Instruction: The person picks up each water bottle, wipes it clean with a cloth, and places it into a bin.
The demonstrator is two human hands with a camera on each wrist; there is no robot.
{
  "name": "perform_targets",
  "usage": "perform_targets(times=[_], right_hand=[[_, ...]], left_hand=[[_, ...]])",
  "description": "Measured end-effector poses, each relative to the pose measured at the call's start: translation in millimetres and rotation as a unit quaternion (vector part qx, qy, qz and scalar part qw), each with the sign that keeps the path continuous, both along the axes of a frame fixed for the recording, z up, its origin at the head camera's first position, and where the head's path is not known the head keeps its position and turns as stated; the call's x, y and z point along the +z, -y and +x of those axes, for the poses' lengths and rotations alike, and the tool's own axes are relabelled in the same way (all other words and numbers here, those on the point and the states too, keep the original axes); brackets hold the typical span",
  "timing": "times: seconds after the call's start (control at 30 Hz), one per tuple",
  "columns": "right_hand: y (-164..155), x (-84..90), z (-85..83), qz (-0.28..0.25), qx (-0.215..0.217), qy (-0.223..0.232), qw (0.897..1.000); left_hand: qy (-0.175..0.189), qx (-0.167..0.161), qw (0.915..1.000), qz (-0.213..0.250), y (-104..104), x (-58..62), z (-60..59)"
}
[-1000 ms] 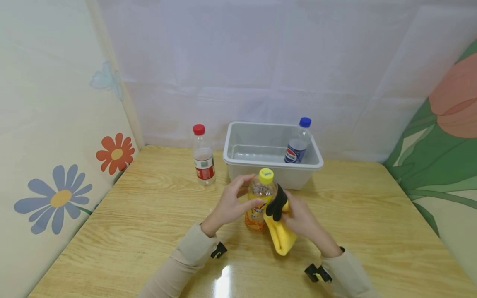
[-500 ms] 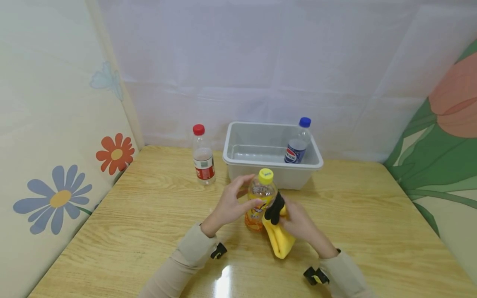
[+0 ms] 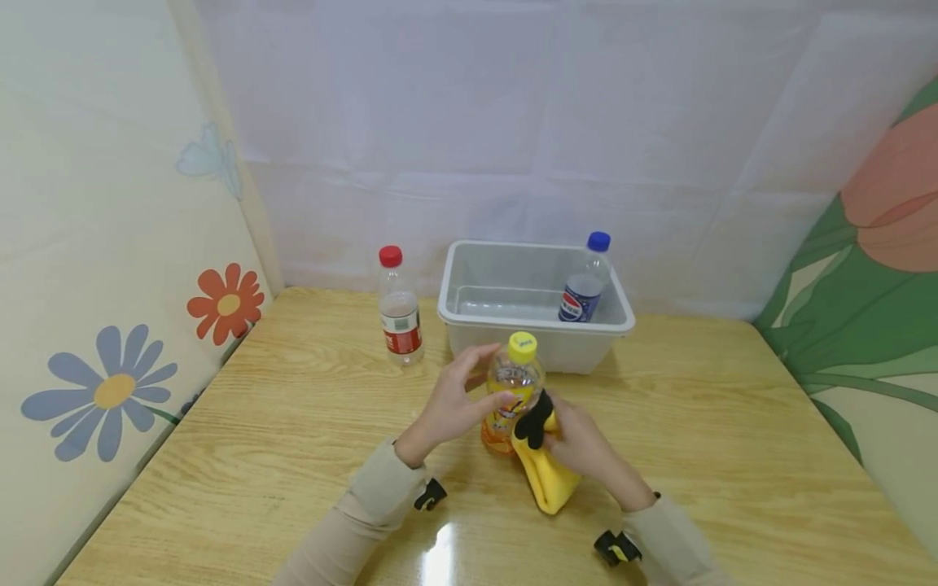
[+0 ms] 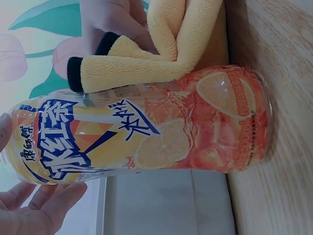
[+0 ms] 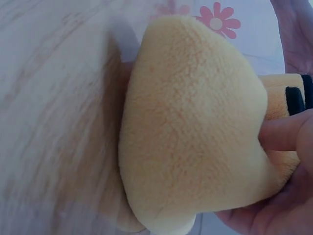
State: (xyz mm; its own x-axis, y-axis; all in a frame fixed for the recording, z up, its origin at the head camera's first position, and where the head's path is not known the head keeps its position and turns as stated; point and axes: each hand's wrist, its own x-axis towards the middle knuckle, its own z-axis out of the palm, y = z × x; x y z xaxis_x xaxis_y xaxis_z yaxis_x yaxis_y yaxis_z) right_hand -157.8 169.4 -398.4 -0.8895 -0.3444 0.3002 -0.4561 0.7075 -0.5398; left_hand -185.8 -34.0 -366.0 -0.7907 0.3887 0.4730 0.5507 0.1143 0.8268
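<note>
The yellow-capped bottle stands on the counter, its upper part held between the left hand's curved fingers and thumb; the right hand's fingers pinch the folded yellow cloth beside it.

Tabletop: yellowish wood grain, glossy, is spanning the foreground and reflecting one bright patch of light. Backdrop: white, creased sheeting, is rising behind it. Left panel: cream, is showing a blue-grey flower, a red flower and a pale-blue butterfly. Right panel: is displaying a pink bloom above green leaves.
</note>
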Motion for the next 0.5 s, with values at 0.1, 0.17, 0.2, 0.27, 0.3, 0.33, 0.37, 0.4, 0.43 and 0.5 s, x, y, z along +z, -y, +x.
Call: perform_targets(times=[0.1,0.17,0.2,0.27,0.3,0.33,0.37,0.4,0.43,0.5], right_hand=[[1,-0.2,0.7,0.003,0.002,0.003,1.000],[2,-0.3,1.0,0.006,0.003,0.004,1.000],[2,-0.4,1.0,0.008,0.002,0.005,1.000],[2,-0.9,1.1,0.012,0.002,0.004,1.000],[2,-1.0,1.3,0.015,0.002,0.003,1.000],[2,-1.0,1.6,0.017,0.002,0.001,1.000],[2,-1.1,1.8,0.018,0.004,-0.001,1.000],[1,-1.2,2.1,0.020,0.005,-0.003,1.000],[1,-1.3,2.5,0.022,0.006,-0.005,1.000],[0,-1.3,3.5,0.026,0.009,-0.008,1.000]], left_hand=[[0.005,0.003,1.0000,-0.003,-1,2.4,2.1],[0.008,0.003,0.9999,-0.007,-1,6.9,5.3],[0.010,0.003,0.9999,-0.009,0,10.9,7.9],[0.017,0.000,0.9998,-0.013,1,18.8,13.1],[0.021,-0.002,0.9997,-0.014,1,22.6,15.4],[0.024,-0.006,0.9996,-0.014,2,26.0,17.4],[0.026,-0.009,0.9995,-0.013,3,28.5,18.7],[0.028,-0.013,0.9994,-0.012,4,30.3,19.4],[0.030,-0.017,0.9993,-0.010,4,30.5,19.1],[0.031,-0.024,0.9992,-0.007,6,29.3,17.4]])
